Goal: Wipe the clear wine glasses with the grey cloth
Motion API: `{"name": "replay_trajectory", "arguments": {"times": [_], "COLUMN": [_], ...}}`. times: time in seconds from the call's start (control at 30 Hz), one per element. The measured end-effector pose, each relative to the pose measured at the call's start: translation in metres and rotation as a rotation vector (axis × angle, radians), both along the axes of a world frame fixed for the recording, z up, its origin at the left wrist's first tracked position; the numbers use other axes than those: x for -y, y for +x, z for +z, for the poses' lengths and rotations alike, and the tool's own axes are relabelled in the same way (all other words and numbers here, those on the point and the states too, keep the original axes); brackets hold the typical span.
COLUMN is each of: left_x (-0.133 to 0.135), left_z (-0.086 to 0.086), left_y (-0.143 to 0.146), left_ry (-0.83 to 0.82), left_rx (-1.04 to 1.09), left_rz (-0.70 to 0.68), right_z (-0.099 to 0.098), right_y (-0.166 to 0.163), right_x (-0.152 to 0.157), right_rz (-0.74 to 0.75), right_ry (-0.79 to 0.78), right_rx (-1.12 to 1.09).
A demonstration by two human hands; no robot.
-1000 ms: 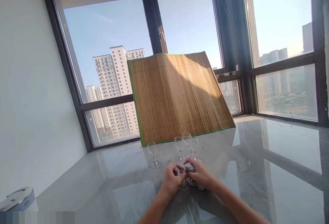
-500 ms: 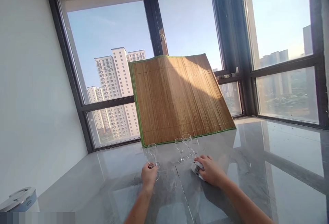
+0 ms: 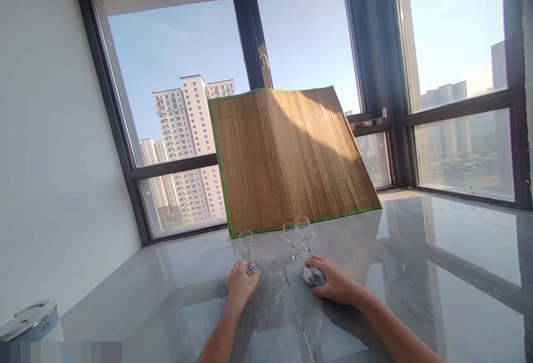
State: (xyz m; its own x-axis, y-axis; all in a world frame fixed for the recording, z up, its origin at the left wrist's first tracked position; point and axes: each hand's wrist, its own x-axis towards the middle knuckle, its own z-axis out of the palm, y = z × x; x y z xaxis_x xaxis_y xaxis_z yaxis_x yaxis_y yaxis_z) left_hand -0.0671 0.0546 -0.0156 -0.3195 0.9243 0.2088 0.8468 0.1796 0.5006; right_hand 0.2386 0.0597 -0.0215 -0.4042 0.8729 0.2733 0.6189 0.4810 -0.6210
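Observation:
My left hand [image 3: 243, 284] is closed at the foot of a small clear stemmed glass [image 3: 246, 246], which stands upright. A second glass may overlap it there, but I cannot tell. To the right, my right hand [image 3: 335, 281] curls over a whitish, shiny thing [image 3: 313, 276] low on the grey tabletop [image 3: 275, 318]; its kind is partly hidden by the fingers. Just beyond that hand, two more clear stemmed glasses stand close together, a left one [image 3: 290, 241] and a right one [image 3: 305, 235].
A bamboo mat [image 3: 287, 157] with green edging leans against the window [image 3: 166, 63] behind the glasses. At the lower left sits a lidded white and blue container [image 3: 37, 321]. A white wall [image 3: 50, 130] rises on the left. A dark seam [image 3: 297, 310] crosses the surface.
My right hand has shifted left with the whitish thing, and the third glass outline beside it no longer shows. My left hand has turned, and its fingers now cover more of the glass's foot.

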Motion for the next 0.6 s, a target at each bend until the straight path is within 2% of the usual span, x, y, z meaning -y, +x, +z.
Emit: {"name": "replay_trajectory", "arguments": {"times": [0.23, 0.47, 0.6], "left_x": [-0.002, -0.002, 0.0], "left_z": [0.002, 0.004, 0.006], "left_y": [0.002, 0.001, -0.003], "left_ry": [-0.056, -0.076, -0.049], "left_rx": [0.065, 0.103, 0.124], "left_rz": [-0.04, -0.067, -0.106], "right_z": [0.007, 0.004, 0.003], "right_y": [-0.033, -0.078, -0.086], "right_x": [0.021, 0.033, 0.04], "right_rz": [0.156, 0.295, 0.374], "right_ry": [-0.027, -0.037, -0.045], "right_rx": [-0.067, -0.057, -0.088]}}
